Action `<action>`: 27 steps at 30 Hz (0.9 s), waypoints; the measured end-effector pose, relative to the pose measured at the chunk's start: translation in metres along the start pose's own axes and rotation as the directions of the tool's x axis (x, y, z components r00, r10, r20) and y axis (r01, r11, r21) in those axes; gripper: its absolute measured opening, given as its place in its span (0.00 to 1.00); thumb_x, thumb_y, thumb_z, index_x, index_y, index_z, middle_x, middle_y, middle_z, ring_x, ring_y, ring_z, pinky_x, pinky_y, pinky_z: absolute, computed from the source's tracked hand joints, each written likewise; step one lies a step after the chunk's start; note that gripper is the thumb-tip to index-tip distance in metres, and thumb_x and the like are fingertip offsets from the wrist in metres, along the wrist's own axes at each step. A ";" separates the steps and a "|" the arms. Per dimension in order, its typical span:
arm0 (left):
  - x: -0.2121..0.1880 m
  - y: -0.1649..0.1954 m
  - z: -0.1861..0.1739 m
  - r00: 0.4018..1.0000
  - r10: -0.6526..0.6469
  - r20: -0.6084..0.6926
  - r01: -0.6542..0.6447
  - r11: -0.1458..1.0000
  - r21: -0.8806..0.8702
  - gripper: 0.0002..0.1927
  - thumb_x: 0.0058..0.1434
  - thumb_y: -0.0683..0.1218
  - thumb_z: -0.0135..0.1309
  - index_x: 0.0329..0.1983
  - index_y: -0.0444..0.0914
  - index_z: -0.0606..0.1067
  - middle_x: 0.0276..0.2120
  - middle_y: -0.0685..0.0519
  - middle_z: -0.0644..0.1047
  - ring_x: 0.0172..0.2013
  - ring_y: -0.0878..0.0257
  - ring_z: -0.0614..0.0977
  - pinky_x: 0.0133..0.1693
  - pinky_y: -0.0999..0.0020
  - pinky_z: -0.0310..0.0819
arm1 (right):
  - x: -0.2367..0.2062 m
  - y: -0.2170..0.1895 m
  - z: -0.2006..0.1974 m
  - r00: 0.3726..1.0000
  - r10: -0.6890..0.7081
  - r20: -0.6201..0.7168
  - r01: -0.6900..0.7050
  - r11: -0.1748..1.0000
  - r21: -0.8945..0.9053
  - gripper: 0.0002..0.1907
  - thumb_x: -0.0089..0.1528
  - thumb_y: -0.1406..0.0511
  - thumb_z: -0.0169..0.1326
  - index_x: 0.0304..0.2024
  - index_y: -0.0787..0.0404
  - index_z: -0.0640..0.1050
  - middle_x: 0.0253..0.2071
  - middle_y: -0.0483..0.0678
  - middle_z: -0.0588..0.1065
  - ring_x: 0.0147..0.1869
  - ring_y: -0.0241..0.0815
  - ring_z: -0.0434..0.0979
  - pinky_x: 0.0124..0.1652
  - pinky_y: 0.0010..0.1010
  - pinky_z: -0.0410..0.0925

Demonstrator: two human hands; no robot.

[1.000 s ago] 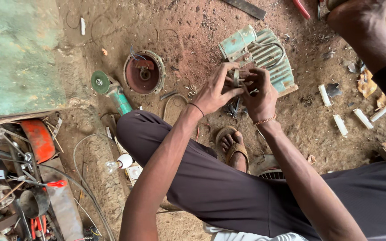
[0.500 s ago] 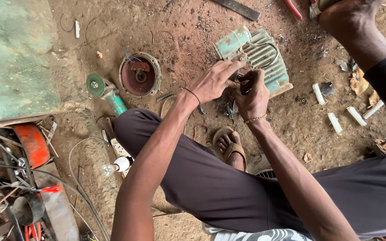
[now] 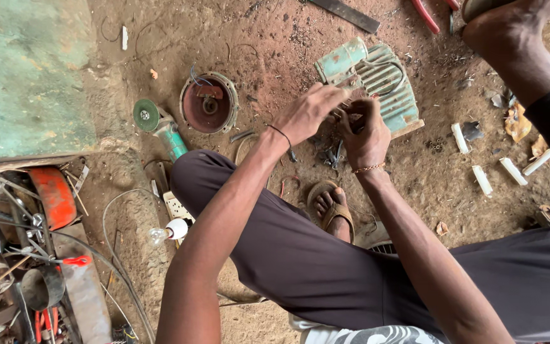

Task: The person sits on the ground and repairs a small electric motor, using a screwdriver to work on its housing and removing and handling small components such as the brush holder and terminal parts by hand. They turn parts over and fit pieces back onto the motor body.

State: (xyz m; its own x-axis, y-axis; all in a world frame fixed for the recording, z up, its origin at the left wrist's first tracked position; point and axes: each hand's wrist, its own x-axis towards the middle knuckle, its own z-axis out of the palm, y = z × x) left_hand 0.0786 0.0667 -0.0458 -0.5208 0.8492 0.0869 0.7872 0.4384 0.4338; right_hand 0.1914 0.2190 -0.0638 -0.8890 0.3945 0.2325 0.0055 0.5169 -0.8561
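I sit on the dirt floor with a green finned electric motor (image 3: 386, 86) lying ahead of my knees. My left hand (image 3: 310, 113), with a dark band on its wrist, reaches to the motor's near side, and its fingertips pinch thin wires there. My right hand (image 3: 365, 139), wearing a gold bracelet, is closed beside it around a small dark tool whose tip is hidden between the two hands. The two hands almost touch. The motor's round end cover (image 3: 209, 102) lies apart to the left, open side up.
A green angle grinder (image 3: 160, 127) lies by my left knee, and a socket strip (image 3: 176, 207) and a bulb (image 3: 167, 232) below it. Tool clutter (image 3: 27, 267) fills the lower left, under a green board (image 3: 27, 76). Another person's leg (image 3: 517, 38), red pliers (image 3: 428, 16) and white pieces (image 3: 482, 179) are on the right.
Both hands stay at the motor's near side. My left hand's fingers have stretched further onto the motor, and my right hand has turned slightly.
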 end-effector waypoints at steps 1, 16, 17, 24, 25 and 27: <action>0.000 0.000 0.000 0.999 -0.042 0.015 0.042 0.998 -0.043 0.31 0.63 0.28 0.48 0.68 0.44 0.68 0.57 0.46 0.77 0.54 0.52 0.79 0.55 0.61 0.83 | -0.002 -0.001 -0.001 1.000 -0.009 0.001 0.010 0.999 -0.052 0.16 0.65 0.66 0.64 0.50 0.58 0.71 0.44 0.50 0.80 0.41 0.48 0.85 0.38 0.38 0.79; 0.016 0.010 -0.021 0.981 -0.034 0.192 0.026 0.999 0.041 0.27 0.66 0.30 0.47 0.66 0.42 0.69 0.56 0.45 0.76 0.53 0.51 0.81 0.49 0.63 0.84 | -0.012 -0.004 0.012 0.997 0.004 -0.082 -0.020 0.980 -0.197 0.14 0.62 0.64 0.65 0.49 0.58 0.77 0.48 0.49 0.76 0.41 0.49 0.82 0.38 0.40 0.77; 0.017 0.011 -0.024 0.978 -0.030 0.207 0.021 0.999 0.044 0.28 0.64 0.30 0.47 0.66 0.42 0.69 0.56 0.45 0.75 0.53 0.51 0.81 0.50 0.62 0.84 | -0.013 -0.006 0.013 0.996 0.021 -0.088 -0.040 0.977 -0.211 0.13 0.62 0.65 0.65 0.48 0.57 0.78 0.47 0.48 0.77 0.41 0.50 0.82 0.38 0.41 0.76; 0.015 0.009 -0.034 0.980 0.001 0.198 -0.005 1.000 0.019 0.28 0.62 0.30 0.49 0.65 0.40 0.70 0.54 0.45 0.76 0.54 0.49 0.80 0.54 0.60 0.81 | -0.016 -0.016 0.020 0.995 0.011 -0.102 -0.039 0.958 -0.283 0.12 0.63 0.64 0.64 0.48 0.57 0.78 0.45 0.49 0.76 0.43 0.51 0.80 0.37 0.41 0.74; 0.016 0.008 -0.034 0.978 -0.005 0.207 0.001 1.000 0.019 0.27 0.63 0.30 0.50 0.64 0.40 0.70 0.53 0.45 0.77 0.55 0.49 0.80 0.55 0.60 0.80 | -0.016 -0.017 0.020 0.995 0.004 -0.096 -0.031 0.960 -0.280 0.12 0.64 0.63 0.64 0.48 0.57 0.78 0.45 0.49 0.76 0.42 0.50 0.80 0.36 0.41 0.74; 0.019 0.007 -0.037 0.967 -0.037 0.253 0.038 0.999 0.003 0.25 0.63 0.33 0.55 0.63 0.39 0.70 0.51 0.44 0.77 0.55 0.49 0.80 0.57 0.59 0.79 | -0.017 -0.019 0.020 0.996 -0.009 -0.091 -0.016 0.962 -0.272 0.12 0.66 0.62 0.63 0.49 0.57 0.78 0.46 0.49 0.75 0.41 0.50 0.80 0.35 0.41 0.73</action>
State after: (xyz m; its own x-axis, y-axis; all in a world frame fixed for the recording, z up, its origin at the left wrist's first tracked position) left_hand 0.0620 0.0756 -0.0080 -0.4492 0.8791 -0.1591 0.7681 0.4710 0.4339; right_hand 0.1968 0.1877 -0.0610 -0.8436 0.4574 0.2813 0.1443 0.6977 -0.7017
